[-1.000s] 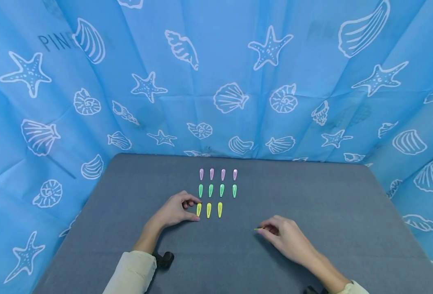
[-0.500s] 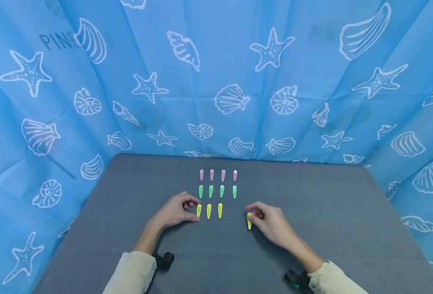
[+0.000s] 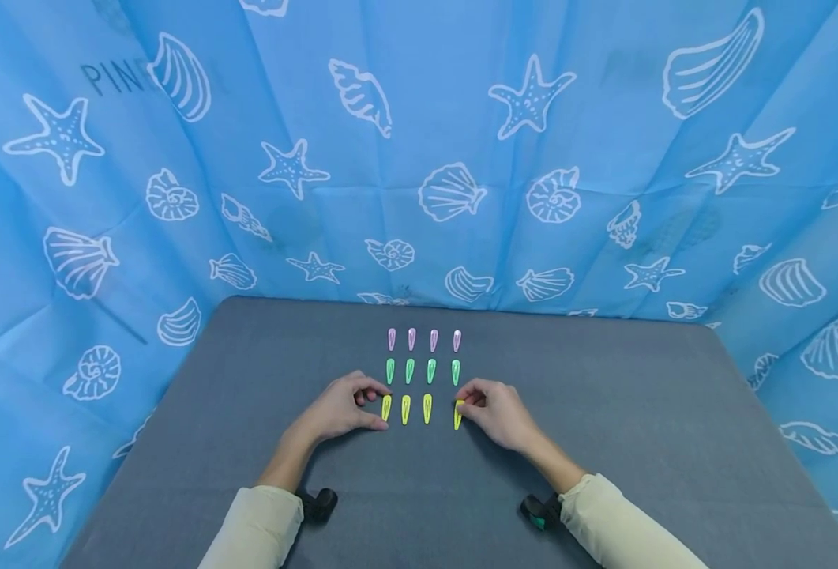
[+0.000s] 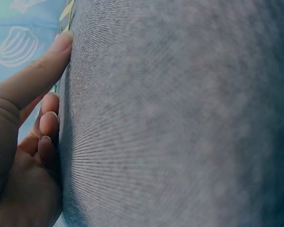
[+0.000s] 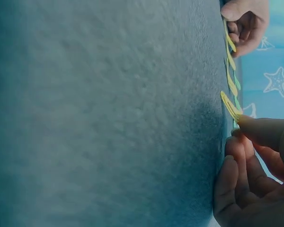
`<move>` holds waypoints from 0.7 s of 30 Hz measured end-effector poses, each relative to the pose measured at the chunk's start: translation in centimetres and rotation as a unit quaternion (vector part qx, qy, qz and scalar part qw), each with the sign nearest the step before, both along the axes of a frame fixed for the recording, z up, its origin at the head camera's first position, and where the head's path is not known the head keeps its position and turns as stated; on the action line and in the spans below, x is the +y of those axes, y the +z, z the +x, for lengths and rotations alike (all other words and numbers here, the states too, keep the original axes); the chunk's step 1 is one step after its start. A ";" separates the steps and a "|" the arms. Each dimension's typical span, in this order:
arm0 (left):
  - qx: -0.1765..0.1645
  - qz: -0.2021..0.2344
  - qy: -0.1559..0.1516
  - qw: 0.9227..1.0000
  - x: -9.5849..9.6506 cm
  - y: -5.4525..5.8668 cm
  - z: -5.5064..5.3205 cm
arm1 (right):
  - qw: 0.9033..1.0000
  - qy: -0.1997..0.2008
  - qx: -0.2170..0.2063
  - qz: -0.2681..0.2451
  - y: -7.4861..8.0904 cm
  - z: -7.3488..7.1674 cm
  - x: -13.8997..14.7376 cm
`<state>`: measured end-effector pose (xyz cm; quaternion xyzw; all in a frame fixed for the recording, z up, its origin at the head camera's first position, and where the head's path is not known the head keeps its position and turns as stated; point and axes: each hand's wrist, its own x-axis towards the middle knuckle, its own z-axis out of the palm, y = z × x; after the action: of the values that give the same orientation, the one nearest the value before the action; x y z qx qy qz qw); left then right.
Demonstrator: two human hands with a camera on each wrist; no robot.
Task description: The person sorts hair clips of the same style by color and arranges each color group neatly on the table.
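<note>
Snap hair clips lie in rows on the grey table: purple clips (image 3: 412,340) at the back, green clips (image 3: 409,371) in the middle, yellow in front. My left hand (image 3: 340,407) rests at the left end of the front row. Its thumb and index finger frame the ends of the leftmost yellow hair clip (image 3: 386,409); whether they press on it cannot be made out. My right hand (image 3: 504,415) pinches another yellow hair clip (image 5: 231,105) between thumb and fingers. That clip is tilted, its lower end near the table, right of the yellow clip (image 3: 427,409).
A grey cloth-covered table (image 3: 639,419) extends on both sides of the rows. Behind it hangs a blue curtain (image 3: 404,103) printed with white shells and starfish. Dark wrist devices (image 3: 319,506) sit below both hands, beside the pale sleeves (image 3: 255,525).
My right hand has moved left and away from me, bringing its yellow hair clip beside the front row and turning it lengthwise. The left hand stays in place.
</note>
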<state>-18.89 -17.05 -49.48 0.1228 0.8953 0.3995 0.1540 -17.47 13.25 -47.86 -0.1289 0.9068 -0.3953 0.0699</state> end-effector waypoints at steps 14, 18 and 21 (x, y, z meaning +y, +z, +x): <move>-0.003 0.000 0.000 1.000 -0.1 -0.1 -0.1 | 0.999 0.026 0.017 0.039 -0.6 -1.2 -0.6; -0.003 -0.002 0.001 1.000 -0.1 -0.1 -0.1 | 0.999 0.026 0.019 0.039 -0.6 -1.2 -0.6; -0.002 -0.001 0.001 1.000 0.0 -0.2 -0.1 | 0.999 0.024 0.017 0.040 -0.6 -1.2 -0.6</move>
<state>-19.03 -17.10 -49.63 0.1213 0.8953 0.3993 0.1558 -18.65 12.65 -48.49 -0.1540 0.9195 -0.3548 0.0694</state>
